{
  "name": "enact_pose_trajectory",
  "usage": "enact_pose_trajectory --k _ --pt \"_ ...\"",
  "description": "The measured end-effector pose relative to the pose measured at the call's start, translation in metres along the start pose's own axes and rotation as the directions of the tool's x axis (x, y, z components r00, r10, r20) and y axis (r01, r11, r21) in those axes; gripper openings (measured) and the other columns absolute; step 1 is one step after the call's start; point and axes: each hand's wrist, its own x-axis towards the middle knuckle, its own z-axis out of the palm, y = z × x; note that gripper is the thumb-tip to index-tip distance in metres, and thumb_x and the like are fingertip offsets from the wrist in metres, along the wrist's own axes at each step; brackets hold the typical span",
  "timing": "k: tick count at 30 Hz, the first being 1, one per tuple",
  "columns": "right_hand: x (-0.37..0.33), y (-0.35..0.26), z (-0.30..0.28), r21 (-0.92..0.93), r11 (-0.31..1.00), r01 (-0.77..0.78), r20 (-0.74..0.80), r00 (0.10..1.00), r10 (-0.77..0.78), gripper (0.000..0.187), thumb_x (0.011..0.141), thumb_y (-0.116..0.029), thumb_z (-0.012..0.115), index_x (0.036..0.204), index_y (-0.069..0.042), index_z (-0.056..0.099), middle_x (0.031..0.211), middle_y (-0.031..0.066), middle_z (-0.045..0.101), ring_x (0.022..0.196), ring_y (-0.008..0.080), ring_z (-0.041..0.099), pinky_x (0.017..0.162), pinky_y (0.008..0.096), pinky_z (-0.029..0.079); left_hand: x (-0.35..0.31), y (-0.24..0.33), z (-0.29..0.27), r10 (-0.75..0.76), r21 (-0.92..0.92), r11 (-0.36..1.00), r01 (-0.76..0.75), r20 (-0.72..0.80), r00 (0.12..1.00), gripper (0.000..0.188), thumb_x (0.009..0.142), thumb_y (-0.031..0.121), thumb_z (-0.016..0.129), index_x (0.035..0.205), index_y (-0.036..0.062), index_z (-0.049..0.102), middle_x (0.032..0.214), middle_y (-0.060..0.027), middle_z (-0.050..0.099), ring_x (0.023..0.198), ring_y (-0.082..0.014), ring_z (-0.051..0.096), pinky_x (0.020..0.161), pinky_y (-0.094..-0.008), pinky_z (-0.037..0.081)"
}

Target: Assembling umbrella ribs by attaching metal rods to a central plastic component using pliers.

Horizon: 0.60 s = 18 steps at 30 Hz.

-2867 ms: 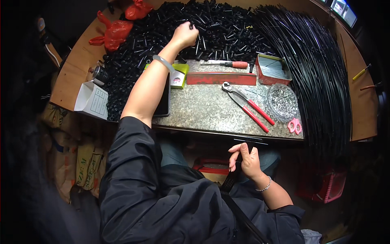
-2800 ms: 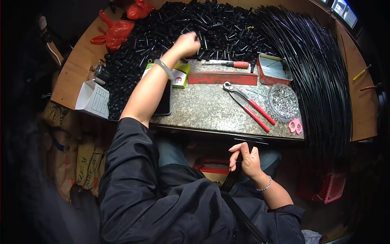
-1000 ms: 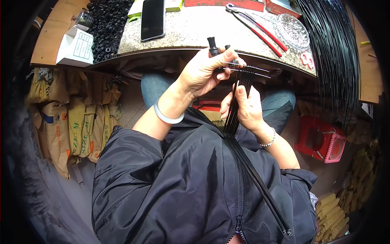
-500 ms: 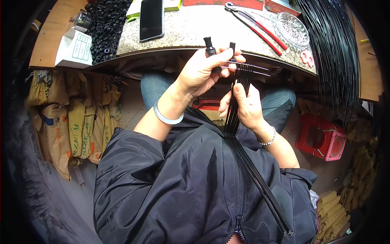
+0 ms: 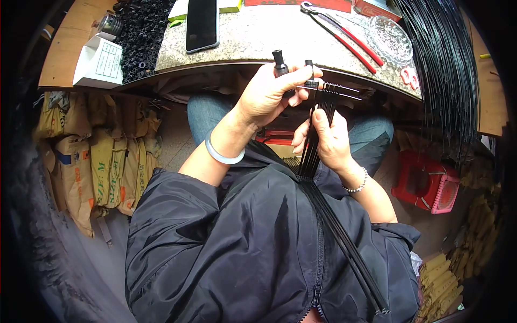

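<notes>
My left hand [image 5: 265,96] is closed around a black fixture [image 5: 280,63] with a flared top. A second, shorter black stub [image 5: 309,69] rises beside its thumb and index finger. Whether the two join inside the fingers is hidden. Thin metal pins [image 5: 347,94] stick out to the right from there, and the looped upper ends of several thin black rods hang on them. My right hand [image 5: 332,139], just below, is closed on this bundle of black rods [image 5: 309,151], thumb on top. The rods run down over my lap and jacket, their lower ends [image 5: 381,311] near the bottom edge.
A worktop [image 5: 258,32] ahead holds a phone [image 5: 202,26], red-handled pliers [image 5: 350,43], a glass dish [image 5: 390,39] and a heap of small black parts [image 5: 142,46]. Long black rods [image 5: 439,70] hang over its right side. A red stool [image 5: 425,180] and sacks [image 5: 75,172] stand below.
Both hands keep their holds. The black stub and the pins have shifted slightly to the right, and the stub sits a little lower. The rods have barely moved.
</notes>
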Motion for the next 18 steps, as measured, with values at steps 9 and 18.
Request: enact_pose_trajectory --k 9,18 --pt "-0.0002 -0.0008 0.0014 0.002 1.0 -0.022 -0.018 1.0 0.022 0.028 0.097 -0.03 0.037 0.099 -0.002 0.039 0.063 0.0151 0.059 0.049 0.0189 0.059 0.047 0.0267 0.051 0.005 -0.0042 -0.0056 0.065 -0.083 0.995 -0.056 0.111 0.992 0.045 0.09 0.014 0.053 0.13 -0.0012 0.038 0.099 -0.0171 0.062 0.069 -0.0076 0.055 0.058 -0.0153 0.046" --pt "-0.0011 0.0011 -0.0003 0.002 1.0 -0.021 -0.022 1.0 0.021 0.028 0.097 -0.03 0.037 0.098 -0.002 0.039 0.063 0.0155 0.059 0.049 0.0191 0.059 0.048 0.0267 0.051 0.004 -0.0005 -0.0027 0.001 -0.138 0.99 0.007 0.064 0.998 0.029 0.088 0.015 0.057 0.113 -0.0016 0.055 0.092 -0.0117 0.064 0.069 -0.008 0.056 0.058 -0.0162 0.046"
